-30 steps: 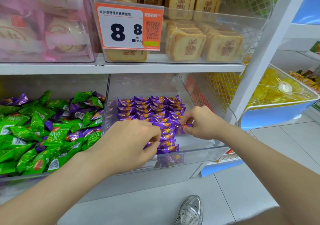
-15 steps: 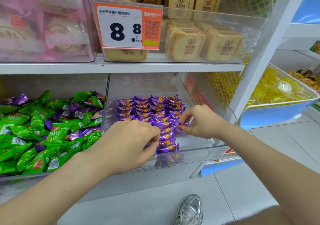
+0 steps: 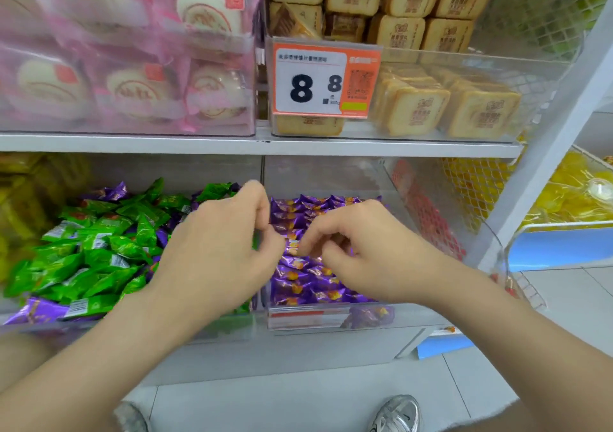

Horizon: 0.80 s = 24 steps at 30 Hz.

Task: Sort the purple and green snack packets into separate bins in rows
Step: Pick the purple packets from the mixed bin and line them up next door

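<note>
Purple packets [image 3: 308, 279] lie in neat rows in the clear right bin [image 3: 331, 315]. The clear left bin [image 3: 99, 323] holds a loose heap of green packets [image 3: 99, 249] with a few purple ones mixed in. My left hand [image 3: 215, 249] hovers over the divider between the bins. Its thumb and forefinger are curled with a gap between them, and the underside of the palm is hidden. My right hand [image 3: 361, 252] is over the purple rows, its curled fingertips pinching a purple packet there. The picture is blurred by motion.
The shelf above [image 3: 258, 142] carries pink-wrapped cakes [image 3: 126, 66], tan biscuit packs [image 3: 447, 106] and an orange price tag [image 3: 325, 79]. A wire basket of yellow goods [image 3: 577, 192] stands to the right. A grey shoe [image 3: 398, 415] rests on the tiled floor.
The view has tilted up and swung right. Both hands have moved left, the left one from the purple bin to the divider. The right hand has shifted from the rows' right end toward their middle.
</note>
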Motion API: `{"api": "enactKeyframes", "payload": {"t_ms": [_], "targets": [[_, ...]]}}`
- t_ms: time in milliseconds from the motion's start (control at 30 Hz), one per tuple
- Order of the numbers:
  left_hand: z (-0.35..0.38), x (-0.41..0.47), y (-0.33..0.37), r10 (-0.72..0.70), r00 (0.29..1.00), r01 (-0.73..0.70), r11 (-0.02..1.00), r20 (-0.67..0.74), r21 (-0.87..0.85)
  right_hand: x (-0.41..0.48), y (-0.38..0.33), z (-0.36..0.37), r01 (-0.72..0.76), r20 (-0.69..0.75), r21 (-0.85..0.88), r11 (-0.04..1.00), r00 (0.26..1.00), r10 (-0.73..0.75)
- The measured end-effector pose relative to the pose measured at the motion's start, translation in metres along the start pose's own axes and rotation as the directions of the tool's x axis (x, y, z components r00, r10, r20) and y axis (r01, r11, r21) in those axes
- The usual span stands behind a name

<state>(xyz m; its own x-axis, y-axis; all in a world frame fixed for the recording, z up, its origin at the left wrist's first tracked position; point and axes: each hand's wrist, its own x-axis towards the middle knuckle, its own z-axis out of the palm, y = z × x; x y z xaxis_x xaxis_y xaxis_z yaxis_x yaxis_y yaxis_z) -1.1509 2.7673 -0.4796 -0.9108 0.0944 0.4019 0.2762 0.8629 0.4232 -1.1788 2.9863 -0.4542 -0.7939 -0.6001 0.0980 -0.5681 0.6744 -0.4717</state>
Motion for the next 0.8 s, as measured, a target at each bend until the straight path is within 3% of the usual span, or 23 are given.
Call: {"api": "enactKeyframes", "payload": {"t_ms": [67,133,233,333,467,700,800], "targets": [[-0.01,0.005,-0.024,-0.145,0.987,0.141,0.989,0.074,0.054,0.005,-0.022,0.007,0.061,0.033,-0.039,0.997,0.998,-0.059],[-0.026,0.005,-0.056,-0.207,0.936,0.179,0.976,0.284,0.122,0.017,-0.038,0.019,0.105,0.03,-0.075,0.992,0.994,-0.103],[-0.036,0.001,-0.084,-0.132,0.774,0.052,0.988,0.619,0.145,0.037,-0.047,0.033,0.112,-0.017,-0.111,0.987,0.993,-0.115],[-0.022,-0.005,-0.094,-0.096,0.684,-0.055,0.982,0.724,0.182,0.053,-0.05,0.045,0.107,-0.053,-0.12,0.987,0.992,-0.114],[-0.009,-0.005,-0.099,-0.039,0.706,-0.189,0.952,0.708,0.241,0.07,-0.051,0.059,0.122,-0.061,-0.18,0.976,0.989,-0.135],[-0.038,0.018,-0.149,-0.023,0.855,-0.17,0.931,0.518,0.323,0.086,-0.059,0.075,0.146,0.002,-0.321,0.936,0.988,-0.153],[-0.047,0.026,-0.163,-0.044,0.898,-0.219,0.818,0.437,0.532,0.095,-0.065,0.082,0.16,0.044,-0.351,0.923,0.987,-0.154]]}}
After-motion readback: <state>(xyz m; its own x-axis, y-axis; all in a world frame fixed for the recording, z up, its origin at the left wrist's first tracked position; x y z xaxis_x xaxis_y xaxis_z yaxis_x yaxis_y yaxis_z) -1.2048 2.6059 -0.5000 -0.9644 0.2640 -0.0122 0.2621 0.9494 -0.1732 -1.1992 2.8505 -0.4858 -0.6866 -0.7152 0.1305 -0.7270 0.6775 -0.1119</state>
